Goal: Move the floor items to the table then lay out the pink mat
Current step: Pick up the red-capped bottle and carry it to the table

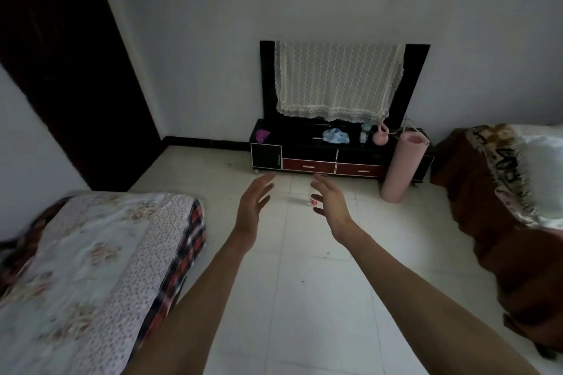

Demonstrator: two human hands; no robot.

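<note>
Both empty, fingers spread: left hand (254, 204), right hand (330, 201), over small red item (313, 200) on floor (304, 298); rolled pink mat (402, 167) leaning against bench (298, 134).

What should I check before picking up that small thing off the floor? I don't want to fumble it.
1. Left hand free: ok, open and holds nothing.
2. Right hand free: ok, open and holds nothing.
3. Small red and white item in view: not ok, the right hand partly hides it.
4. Room on the black table: ok.
5. Pink mat rolled, leaning on the table: ok.
</note>
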